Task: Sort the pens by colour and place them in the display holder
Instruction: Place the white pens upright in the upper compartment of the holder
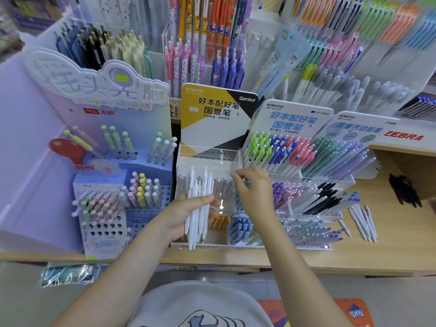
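Note:
My left hand [186, 214] grips a bundle of several white pens [197, 204], held upright in front of the clear display holder [210, 161] with the yellow and black card. My right hand [253, 191] is just right of the bundle, fingers pinched together at the holder's clear front wall; whether it holds anything I cannot tell. The holder's upper tier shows empty holes. Lower compartments hold yellow pens [220, 221] and blue pens [240, 226].
A purple stand with pastel pens [103, 204] is at the left. Tiered holders of green, blue, pink pens [280, 149] stand right. Loose white pens [363, 220] and black pens [404, 191] lie on the wooden shelf [389, 251]. Racks of pens fill the back.

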`<state>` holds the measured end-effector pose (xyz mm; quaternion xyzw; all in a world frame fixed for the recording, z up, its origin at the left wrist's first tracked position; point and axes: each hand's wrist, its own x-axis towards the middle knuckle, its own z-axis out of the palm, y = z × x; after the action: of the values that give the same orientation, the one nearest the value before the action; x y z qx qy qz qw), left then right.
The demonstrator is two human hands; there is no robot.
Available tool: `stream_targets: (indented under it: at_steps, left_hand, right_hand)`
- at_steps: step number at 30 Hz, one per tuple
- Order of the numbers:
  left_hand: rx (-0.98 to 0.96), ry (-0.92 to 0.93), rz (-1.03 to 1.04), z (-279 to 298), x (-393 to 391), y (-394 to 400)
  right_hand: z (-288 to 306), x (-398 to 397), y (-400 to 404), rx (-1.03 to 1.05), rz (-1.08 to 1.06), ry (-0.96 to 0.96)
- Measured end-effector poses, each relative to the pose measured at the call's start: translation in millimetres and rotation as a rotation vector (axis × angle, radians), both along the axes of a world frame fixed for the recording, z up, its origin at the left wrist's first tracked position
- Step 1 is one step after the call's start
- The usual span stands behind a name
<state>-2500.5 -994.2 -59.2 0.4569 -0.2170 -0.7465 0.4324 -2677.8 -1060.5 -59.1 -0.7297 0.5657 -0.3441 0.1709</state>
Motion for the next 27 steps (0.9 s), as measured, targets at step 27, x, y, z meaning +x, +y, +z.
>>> stream_targets:
  at_steps: [27]
  left_hand:
    - [-0.038,-0.041,0.239,-16,101,37]
  right_hand:
    - [-16,86,18,0.308,0.044,-0.380]
